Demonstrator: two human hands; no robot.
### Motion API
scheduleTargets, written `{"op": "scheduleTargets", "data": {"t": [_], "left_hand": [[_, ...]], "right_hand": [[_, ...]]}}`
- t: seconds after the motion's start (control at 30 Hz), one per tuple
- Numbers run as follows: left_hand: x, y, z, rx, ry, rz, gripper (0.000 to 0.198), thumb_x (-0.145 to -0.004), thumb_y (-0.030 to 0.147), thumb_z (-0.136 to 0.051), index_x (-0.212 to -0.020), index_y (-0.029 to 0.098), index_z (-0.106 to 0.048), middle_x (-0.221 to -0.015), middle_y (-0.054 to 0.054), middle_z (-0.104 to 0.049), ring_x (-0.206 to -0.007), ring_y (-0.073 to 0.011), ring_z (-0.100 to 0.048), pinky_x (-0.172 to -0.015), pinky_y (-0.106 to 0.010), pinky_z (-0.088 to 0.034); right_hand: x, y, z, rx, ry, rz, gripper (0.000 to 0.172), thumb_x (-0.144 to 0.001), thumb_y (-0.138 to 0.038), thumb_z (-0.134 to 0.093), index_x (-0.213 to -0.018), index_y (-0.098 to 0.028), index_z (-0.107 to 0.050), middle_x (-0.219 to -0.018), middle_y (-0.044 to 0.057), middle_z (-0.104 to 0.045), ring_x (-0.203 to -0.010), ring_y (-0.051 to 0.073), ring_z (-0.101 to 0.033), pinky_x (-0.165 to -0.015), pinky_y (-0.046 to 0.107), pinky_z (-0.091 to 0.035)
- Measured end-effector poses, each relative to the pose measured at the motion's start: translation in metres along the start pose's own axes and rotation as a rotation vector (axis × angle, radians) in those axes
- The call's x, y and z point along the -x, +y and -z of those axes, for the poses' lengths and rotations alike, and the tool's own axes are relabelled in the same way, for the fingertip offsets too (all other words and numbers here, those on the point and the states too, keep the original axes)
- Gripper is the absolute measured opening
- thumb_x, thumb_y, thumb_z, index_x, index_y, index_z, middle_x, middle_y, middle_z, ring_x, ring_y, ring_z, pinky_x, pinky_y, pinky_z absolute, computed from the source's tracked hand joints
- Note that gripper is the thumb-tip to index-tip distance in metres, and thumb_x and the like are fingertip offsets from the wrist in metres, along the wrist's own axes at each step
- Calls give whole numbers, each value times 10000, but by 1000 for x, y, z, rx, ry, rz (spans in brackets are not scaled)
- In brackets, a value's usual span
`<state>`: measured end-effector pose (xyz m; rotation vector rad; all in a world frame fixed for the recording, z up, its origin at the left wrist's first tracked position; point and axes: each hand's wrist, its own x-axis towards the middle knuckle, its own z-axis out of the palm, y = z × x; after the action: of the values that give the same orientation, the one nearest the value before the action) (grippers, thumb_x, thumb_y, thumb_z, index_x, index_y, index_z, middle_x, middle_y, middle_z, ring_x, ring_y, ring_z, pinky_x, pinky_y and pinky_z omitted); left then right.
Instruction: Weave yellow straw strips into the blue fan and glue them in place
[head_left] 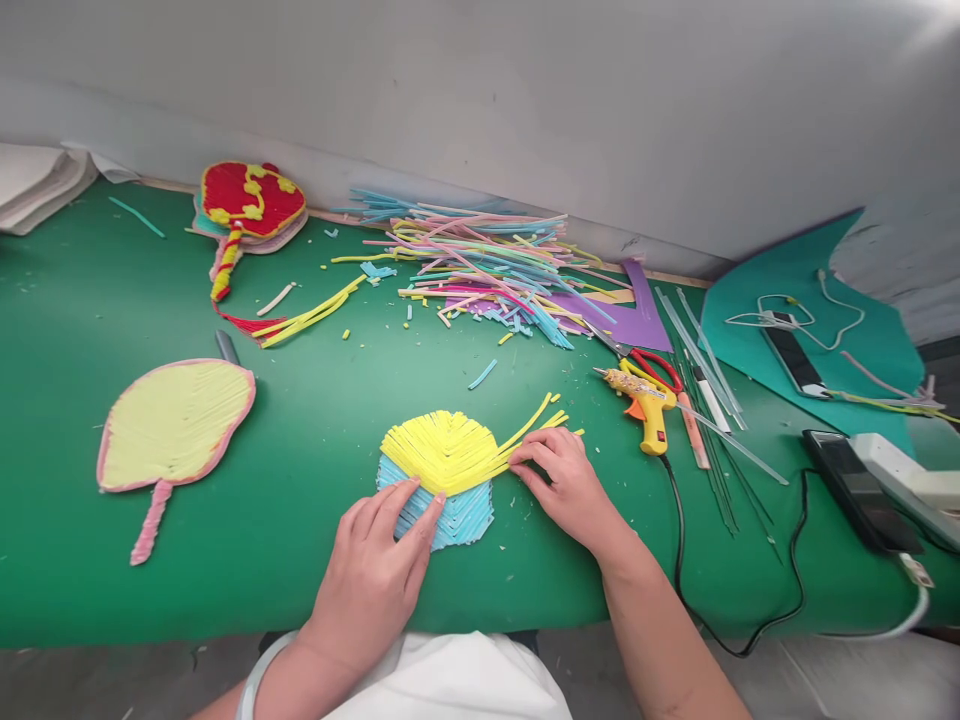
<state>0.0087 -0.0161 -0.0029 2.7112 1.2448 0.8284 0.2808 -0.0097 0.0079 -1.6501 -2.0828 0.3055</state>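
Observation:
A leaf-shaped piece of yellow pipe cleaners [442, 445], laid side by side in a V pattern, lies on top of a similar light-blue piece [465, 515]. The fingertips of my left hand [375, 560] rest on the lower edge of both pieces, thumb apart from the fingers. At the right side, my right hand [562, 480] pinches with thumb and forefinger at a yellow pipe cleaner [499, 462]. Loose yellow ends [532, 420] stick out past the leaf, partly behind that hand.
A yellow fan with pink rim [176, 425] lies left; a red fan [251, 200] lies behind it. Pipe cleaners [480, 255] are heaped along the wall. Right are scissors [656, 368], a corded glue gun [641, 400], glue sticks [694, 430], a phone [855, 485] and a power strip [900, 465].

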Motion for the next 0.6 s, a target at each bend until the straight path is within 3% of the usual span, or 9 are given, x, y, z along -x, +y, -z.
{"op": "scheduleTargets", "data": {"t": [0.6], "left_hand": [[-2,1,1,-50,-27,-14,338,-963,125,-507,-1223,261,-673,-1223,-124,-647,-1085,-278,-583,-885,-454,-471]], "right_hand": [[-3,1,-6,-6,64,-40,79,-952,-278,-613,-1014,-261,-658,-1109,61,-643,-1089,243,-572,-957,450,-421]]}}
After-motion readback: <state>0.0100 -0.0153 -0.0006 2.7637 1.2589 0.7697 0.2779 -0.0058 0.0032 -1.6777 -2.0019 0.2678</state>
